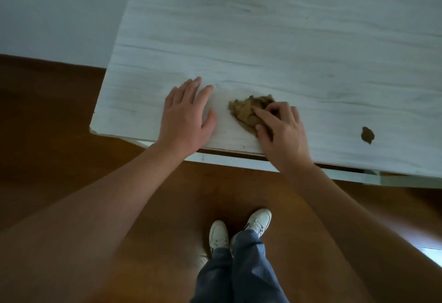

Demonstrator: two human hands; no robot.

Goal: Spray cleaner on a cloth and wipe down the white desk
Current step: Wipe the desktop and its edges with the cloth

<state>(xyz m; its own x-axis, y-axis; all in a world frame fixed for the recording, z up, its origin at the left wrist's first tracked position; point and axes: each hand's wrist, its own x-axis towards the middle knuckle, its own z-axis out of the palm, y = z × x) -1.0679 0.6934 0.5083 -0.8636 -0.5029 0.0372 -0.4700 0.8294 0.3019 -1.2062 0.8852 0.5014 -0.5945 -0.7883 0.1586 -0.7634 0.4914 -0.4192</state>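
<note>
because the brown cloth looks soft, light and bunched near the front edge of the white surface, the right hand grips its top with curled fingers, while the left hand lies flat, fingers apart.

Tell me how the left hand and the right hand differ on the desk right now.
The left hand lies flat with its fingers straight; the right hand has its fingers bent. The left hand holds nothing and touches the bare desk; the right hand grips a crumpled brown cloth. Both rest side by side near the desk's front edge.
</note>
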